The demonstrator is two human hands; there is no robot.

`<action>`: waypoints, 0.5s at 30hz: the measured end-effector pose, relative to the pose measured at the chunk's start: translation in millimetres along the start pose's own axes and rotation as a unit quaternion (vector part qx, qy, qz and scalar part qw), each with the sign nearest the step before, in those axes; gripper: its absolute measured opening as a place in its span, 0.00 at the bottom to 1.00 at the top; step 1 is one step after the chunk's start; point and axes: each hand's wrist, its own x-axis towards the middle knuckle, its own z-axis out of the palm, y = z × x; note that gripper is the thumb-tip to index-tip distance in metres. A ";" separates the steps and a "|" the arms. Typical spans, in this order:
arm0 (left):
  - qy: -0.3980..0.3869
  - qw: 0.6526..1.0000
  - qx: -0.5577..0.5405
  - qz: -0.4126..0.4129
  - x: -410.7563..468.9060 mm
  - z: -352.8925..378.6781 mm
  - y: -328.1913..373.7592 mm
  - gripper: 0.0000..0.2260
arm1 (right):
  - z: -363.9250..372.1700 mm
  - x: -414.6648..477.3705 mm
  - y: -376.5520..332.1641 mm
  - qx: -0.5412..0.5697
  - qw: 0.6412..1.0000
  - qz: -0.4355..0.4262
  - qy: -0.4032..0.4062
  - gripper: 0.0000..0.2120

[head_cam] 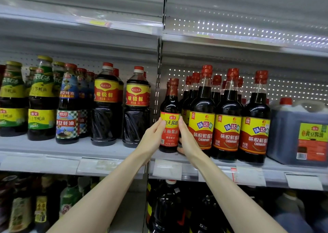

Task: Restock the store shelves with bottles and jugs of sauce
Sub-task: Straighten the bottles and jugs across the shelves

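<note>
A small dark soy sauce bottle (170, 124) with a red cap and a red-and-yellow label stands upright on the middle shelf (110, 151), just right of the shelf upright. My left hand (154, 137) grips its left side and my right hand (186, 140) wraps its right side. Directly to its right stand rows of taller dark bottles (227, 124) with yellow-and-red labels. To its left, two bottles (136, 108) with red-and-white caps stand apart from it.
A large dark jug (300, 135) with a red cap sits at the far right of the shelf. Green and blue labelled oyster sauce bottles (42, 101) fill the left. The upper shelves (248, 42) hold nothing. More bottles (166, 208) stand on the lower shelf.
</note>
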 end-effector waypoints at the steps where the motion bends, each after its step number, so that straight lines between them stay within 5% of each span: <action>1: 0.000 1.000 0.001 0.000 1.9 0.5 -1.6 0.23 | 0.0 1.0 0.7 0.002 1.000 0.003 0.001 0.33; 15: 0.000 1.000 -0.024 -0.015 7.5 9.1 -2.7 0.20 | 0.3 11.6 4.6 0.030 0.999 0.022 -0.009 0.31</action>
